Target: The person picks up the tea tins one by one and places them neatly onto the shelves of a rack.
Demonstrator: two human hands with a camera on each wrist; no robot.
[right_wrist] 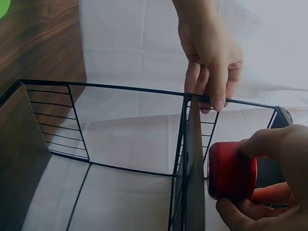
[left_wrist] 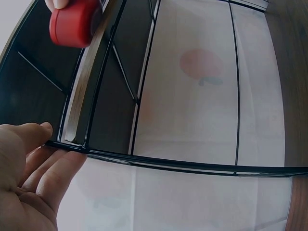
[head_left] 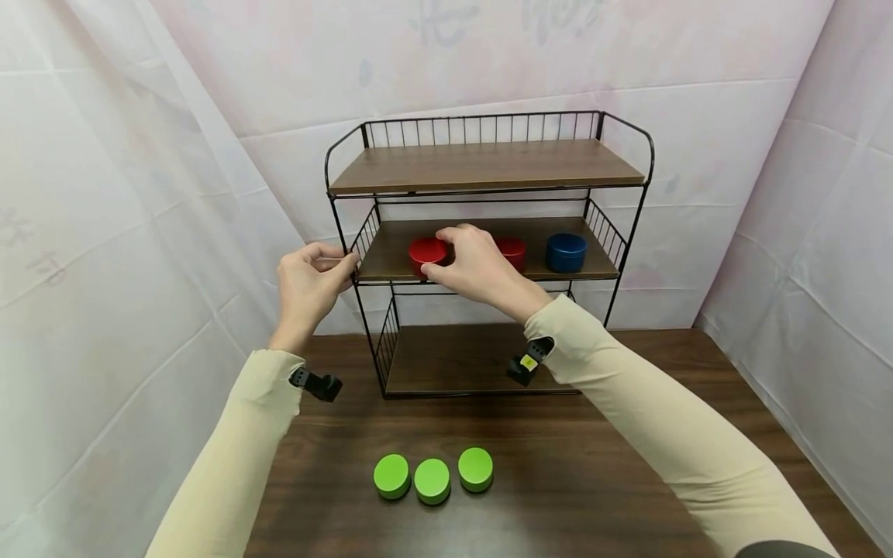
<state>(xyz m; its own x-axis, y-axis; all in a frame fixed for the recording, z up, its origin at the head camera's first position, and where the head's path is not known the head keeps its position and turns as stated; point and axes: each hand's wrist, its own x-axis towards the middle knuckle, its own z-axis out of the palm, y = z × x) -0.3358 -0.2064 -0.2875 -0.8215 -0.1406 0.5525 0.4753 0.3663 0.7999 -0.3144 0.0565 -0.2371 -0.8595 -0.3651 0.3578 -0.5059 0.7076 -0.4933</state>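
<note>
My right hand (head_left: 477,263) pinches a round red tin (head_left: 427,253) between thumb and fingers, at the left part of the middle board (head_left: 384,252) of a wire shelf rack. In the right wrist view, the same red tin (right_wrist: 230,171) is close against the board; whether it rests fully on it, I cannot tell. My left hand (head_left: 310,283) holds the rack's left front post at middle-board height, thumb and fingertips on the black wire (left_wrist: 72,147). A second red tin (head_left: 513,251), partly hidden by my right hand, stands on that board, with a blue tin (head_left: 566,253) to its right.
Three green tins (head_left: 432,480) stand on the dark wooden table (head_left: 558,465) in front of the rack. Above is the rack's top board (head_left: 481,164), below its bottom board (head_left: 446,356). A pale cloth (head_left: 732,194) hangs behind and at both sides.
</note>
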